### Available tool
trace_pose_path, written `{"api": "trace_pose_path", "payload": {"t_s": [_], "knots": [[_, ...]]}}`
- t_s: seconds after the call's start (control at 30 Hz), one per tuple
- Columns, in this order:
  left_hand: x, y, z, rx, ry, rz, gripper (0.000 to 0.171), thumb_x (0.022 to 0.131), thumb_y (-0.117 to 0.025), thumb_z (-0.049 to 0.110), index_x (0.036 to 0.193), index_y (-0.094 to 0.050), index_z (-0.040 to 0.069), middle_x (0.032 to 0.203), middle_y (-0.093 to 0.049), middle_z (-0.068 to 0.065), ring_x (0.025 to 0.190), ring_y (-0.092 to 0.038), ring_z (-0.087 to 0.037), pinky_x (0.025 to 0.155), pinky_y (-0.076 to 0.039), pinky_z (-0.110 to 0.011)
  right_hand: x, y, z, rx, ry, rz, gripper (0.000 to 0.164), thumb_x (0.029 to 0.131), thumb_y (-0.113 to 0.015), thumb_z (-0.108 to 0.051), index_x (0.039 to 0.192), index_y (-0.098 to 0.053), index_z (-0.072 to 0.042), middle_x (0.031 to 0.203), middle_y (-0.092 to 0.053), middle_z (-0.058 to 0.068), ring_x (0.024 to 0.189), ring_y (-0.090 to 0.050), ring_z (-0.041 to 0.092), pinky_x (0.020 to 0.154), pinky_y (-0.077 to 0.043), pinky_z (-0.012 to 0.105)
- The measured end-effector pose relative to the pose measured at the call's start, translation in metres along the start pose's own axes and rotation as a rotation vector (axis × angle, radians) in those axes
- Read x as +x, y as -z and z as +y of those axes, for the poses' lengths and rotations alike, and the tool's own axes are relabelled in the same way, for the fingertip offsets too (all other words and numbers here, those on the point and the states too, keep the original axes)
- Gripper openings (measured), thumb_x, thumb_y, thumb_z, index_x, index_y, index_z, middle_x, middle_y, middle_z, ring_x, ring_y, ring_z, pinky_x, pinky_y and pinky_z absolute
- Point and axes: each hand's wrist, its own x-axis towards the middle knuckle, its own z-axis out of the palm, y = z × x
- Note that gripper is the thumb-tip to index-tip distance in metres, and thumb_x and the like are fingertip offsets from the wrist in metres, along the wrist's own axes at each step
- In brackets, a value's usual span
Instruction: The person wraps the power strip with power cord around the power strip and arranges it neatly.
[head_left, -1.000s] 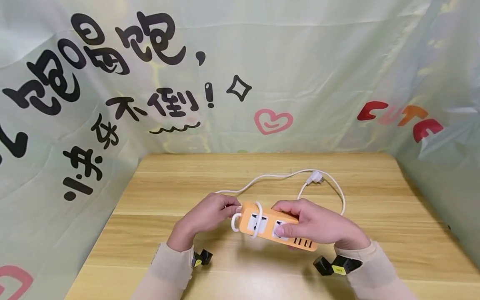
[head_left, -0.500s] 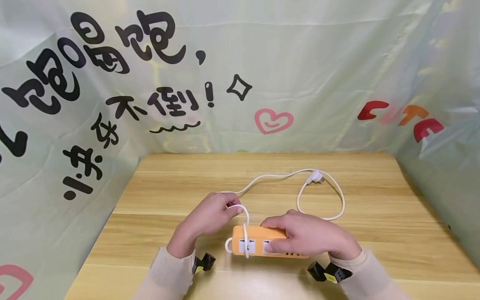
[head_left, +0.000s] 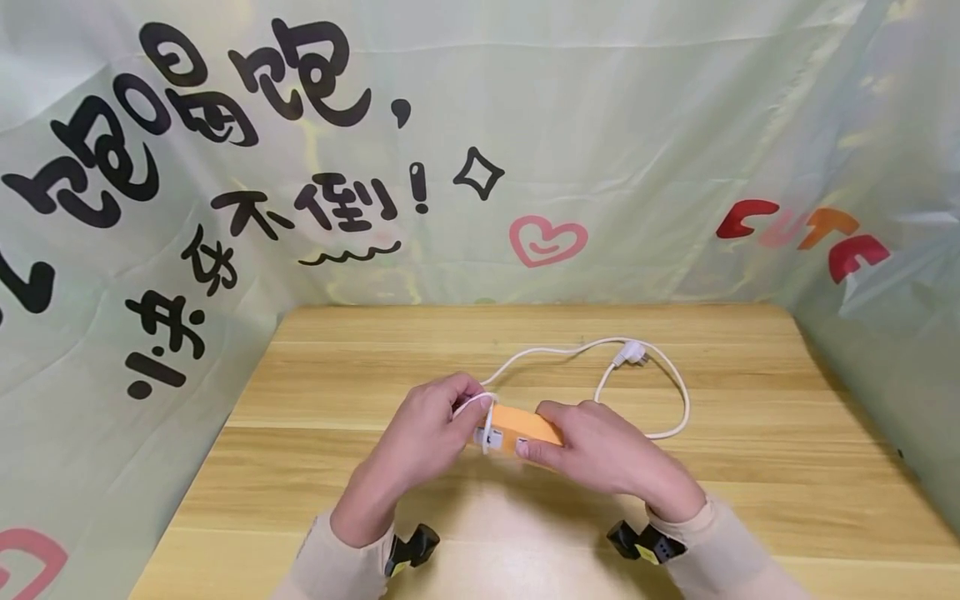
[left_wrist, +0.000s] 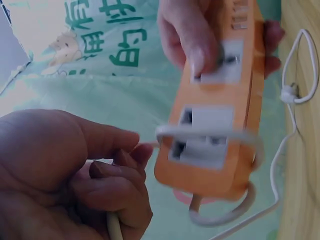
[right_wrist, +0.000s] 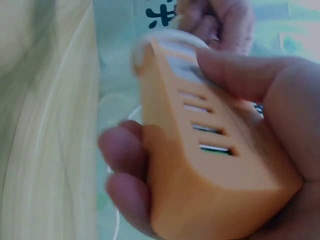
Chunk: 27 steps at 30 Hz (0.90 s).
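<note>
An orange power strip (head_left: 525,423) with white sockets and several USB slots is held tilted above the table by my right hand (head_left: 600,446). The thumb lies over a socket and the fingers curl round the back, as the right wrist view shows on the strip's body (right_wrist: 175,165). One turn of white cord (left_wrist: 205,132) crosses the strip near its cord end. My left hand (head_left: 423,425) pinches the cord between thumb and forefinger, close beside that end. More cord passes through the left hand's curled fingers (left_wrist: 115,190).
The cord (head_left: 547,352) runs loosely over the wooden table (head_left: 337,367) behind the hands and loops at the right. Its white plug (head_left: 632,353) lies inside that loop. A printed cloth backdrop (head_left: 637,167) encloses the back and sides.
The strip dropped and levelled, then rose and tipped so its socket face turned away from the head camera. The left hand moved right, up against the strip's end, still pinching the cord.
</note>
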Motion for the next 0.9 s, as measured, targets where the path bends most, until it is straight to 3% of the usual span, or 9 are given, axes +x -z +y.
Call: {"api": "trace_pose_path", "payload": {"t_s": [0.1, 0.3, 0.5, 0.7, 0.8, 0.9], "knots": [[-0.001, 0.0, 0.002, -0.007, -0.015, 0.03, 0.013, 0.108, -0.063, 0.026, 0.1, -0.071, 0.018, 0.082, -0.063, 0.007, 0.071, -0.055, -0.011, 0.061, -0.046, -0.026, 0.003, -0.004, -0.002, -0.057, -0.051, 0.079, 0.037, 0.099, -0.067, -0.057, 0.089, -0.059, -0.023, 0.062, -0.048, -0.011, 0.053, -0.043, 0.007, 0.05, -0.037, 0.026], [-0.002, -0.001, 0.002, -0.077, -0.031, 0.072, 0.014, 0.109, -0.061, 0.027, 0.107, -0.072, 0.019, 0.079, -0.057, 0.006, 0.068, -0.051, -0.011, 0.059, -0.043, -0.025, 0.005, -0.013, -0.002, -0.214, -0.006, 0.268, 0.039, 0.1, -0.068, -0.054, 0.093, -0.052, -0.019, 0.063, -0.042, -0.009, 0.052, -0.04, 0.008, 0.048, -0.034, 0.027], [-0.001, -0.001, 0.001, -0.112, -0.056, 0.11, 0.016, 0.11, -0.059, 0.028, 0.108, -0.071, 0.017, 0.081, -0.056, 0.005, 0.068, -0.05, -0.012, 0.059, -0.042, -0.025, 0.007, -0.019, -0.005, -0.192, -0.051, 0.426, 0.044, 0.095, -0.075, -0.054, 0.086, -0.053, -0.016, 0.06, -0.043, -0.007, 0.049, -0.04, 0.01, 0.046, -0.034, 0.028], [-0.002, -0.002, 0.003, -0.124, -0.028, 0.094, 0.019, 0.11, -0.059, 0.031, 0.103, -0.071, 0.018, 0.077, -0.058, 0.005, 0.064, -0.05, -0.011, 0.055, -0.041, -0.024, 0.006, -0.018, -0.013, -0.052, -0.152, 0.376, 0.046, 0.096, -0.07, -0.06, 0.087, -0.058, -0.016, 0.061, -0.049, -0.005, 0.05, -0.045, 0.011, 0.047, -0.037, 0.029], [-0.002, -0.002, 0.004, -0.194, 0.01, 0.079, 0.022, 0.11, -0.059, 0.032, 0.102, -0.071, 0.016, 0.081, -0.064, 0.002, 0.069, -0.059, -0.011, 0.061, -0.052, -0.022, 0.006, -0.015, -0.016, 0.033, -0.193, 0.326, 0.049, 0.096, -0.067, -0.065, 0.091, -0.062, -0.017, 0.063, -0.053, -0.004, 0.052, -0.047, 0.012, 0.048, -0.039, 0.029], [-0.003, -0.002, 0.005, -0.265, 0.029, 0.1, 0.021, 0.109, -0.06, 0.03, 0.103, -0.072, 0.013, 0.088, -0.07, -0.001, 0.077, -0.067, -0.014, 0.067, -0.058, -0.025, 0.004, -0.011, -0.017, 0.079, -0.177, 0.313, 0.046, 0.096, -0.069, -0.063, 0.095, -0.064, -0.017, 0.065, -0.055, -0.005, 0.053, -0.048, 0.011, 0.049, -0.041, 0.029]]}}
